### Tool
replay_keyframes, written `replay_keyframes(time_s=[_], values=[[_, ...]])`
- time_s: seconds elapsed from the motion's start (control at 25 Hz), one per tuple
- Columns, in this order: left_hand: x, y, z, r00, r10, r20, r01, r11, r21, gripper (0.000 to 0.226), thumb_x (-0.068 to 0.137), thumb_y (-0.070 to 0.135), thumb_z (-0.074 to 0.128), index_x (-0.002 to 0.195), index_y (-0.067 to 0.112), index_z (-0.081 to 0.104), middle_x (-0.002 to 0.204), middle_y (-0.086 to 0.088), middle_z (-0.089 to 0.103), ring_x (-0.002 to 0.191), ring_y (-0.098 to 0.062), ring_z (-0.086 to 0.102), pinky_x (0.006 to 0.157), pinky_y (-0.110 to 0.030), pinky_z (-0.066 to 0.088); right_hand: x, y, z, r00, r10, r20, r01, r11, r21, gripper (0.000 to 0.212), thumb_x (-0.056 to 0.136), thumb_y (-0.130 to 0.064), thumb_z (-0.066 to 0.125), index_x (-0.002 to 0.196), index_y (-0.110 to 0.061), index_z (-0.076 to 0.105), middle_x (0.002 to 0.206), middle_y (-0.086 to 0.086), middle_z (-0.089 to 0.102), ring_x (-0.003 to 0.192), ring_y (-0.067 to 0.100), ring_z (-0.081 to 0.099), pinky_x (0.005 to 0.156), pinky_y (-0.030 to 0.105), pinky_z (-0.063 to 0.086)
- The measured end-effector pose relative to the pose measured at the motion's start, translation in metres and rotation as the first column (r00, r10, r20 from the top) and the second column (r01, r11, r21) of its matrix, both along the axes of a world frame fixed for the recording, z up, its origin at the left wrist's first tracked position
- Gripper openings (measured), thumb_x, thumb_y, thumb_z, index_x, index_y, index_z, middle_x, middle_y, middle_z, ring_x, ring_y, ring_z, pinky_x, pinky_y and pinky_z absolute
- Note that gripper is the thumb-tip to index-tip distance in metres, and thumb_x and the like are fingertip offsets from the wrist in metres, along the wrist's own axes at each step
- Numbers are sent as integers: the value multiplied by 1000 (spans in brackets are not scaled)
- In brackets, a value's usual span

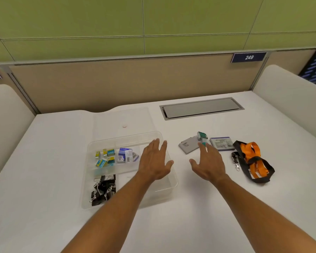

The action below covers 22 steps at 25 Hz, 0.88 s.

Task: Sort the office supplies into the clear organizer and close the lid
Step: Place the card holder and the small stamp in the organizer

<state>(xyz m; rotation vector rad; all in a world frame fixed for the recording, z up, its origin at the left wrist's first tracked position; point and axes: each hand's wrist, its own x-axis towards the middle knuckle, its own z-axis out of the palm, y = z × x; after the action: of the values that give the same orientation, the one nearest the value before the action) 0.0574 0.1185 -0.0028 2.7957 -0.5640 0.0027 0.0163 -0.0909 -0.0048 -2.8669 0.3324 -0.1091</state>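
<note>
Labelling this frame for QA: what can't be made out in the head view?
- Organizer right compartment: mostly covered by the left hand and forearm, contents unknown.
- Small teal item: partly behind the right hand fingertips; contact unclear.
- Print on the grey box and purple-edged box: too small to read.
- Clear lid: edges faint against the table.

I am looking at an office workstation: a white desk [208,207] fenced by a beige partition panel [117,83] with rounded side dividers [288,88], a numbered plate reading 249 [248,57], and a grey cable-access hatch [202,107] set flush in the desktop. Green wall panels [106,19] rise behind it.
</note>
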Motion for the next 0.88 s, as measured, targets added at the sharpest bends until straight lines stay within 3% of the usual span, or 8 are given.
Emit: replay_keyframes(time_s=[0.28,0.48,0.88], values=[[17,-68,-6,1000,-24,-5,24,998,57,80,88,53,48,152,20,12,160,-12,14,146,-29,13,118,-40,13,22,-67,-16,996,-8,-86,6,1000,-17,85,84,-56,52,152,-18,17,157,14,25,145,31,21,117,44,21],[31,-105,-16,999,11,-50,-7,998,69,78,87,50,53,150,20,18,156,-10,25,141,-28,23,116,-39,21,38,-104,-23,990,29,-141,-33,999,-29,84,80,-44,57,150,-16,20,154,12,30,143,31,25,116,45,27],[59,-131,-23,982,63,-180,-49,995,83,81,88,48,54,151,16,14,157,-11,21,142,-28,22,114,-40,24,78,-152,-20,962,155,-224,-177,981,-78,94,75,-46,63,151,-16,17,156,12,25,143,33,23,118,46,22]])
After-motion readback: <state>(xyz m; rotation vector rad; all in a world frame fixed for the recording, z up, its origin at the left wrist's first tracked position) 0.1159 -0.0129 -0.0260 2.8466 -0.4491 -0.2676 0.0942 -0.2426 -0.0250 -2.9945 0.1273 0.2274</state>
